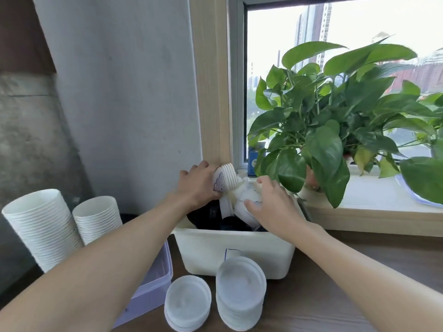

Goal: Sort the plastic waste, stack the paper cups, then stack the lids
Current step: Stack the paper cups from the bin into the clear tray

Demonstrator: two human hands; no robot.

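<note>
Gripping the cup stack (224, 179) sideways in left hand (199, 185), rims facing right toward the nearby loose cup (245, 196) (in the bin (203, 250)) clasped by right hand (275, 204)

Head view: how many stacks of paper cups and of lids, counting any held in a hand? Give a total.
Paper cup stacks: 3 (large cup stack, smaller cup stack, small cup stack gripped by the left hand)
Lid stacks: 2 (low lid stack, taller lid stack)
Total: 5
Not counted: the single paper cup that the right hand holds in the white bin.
</note>
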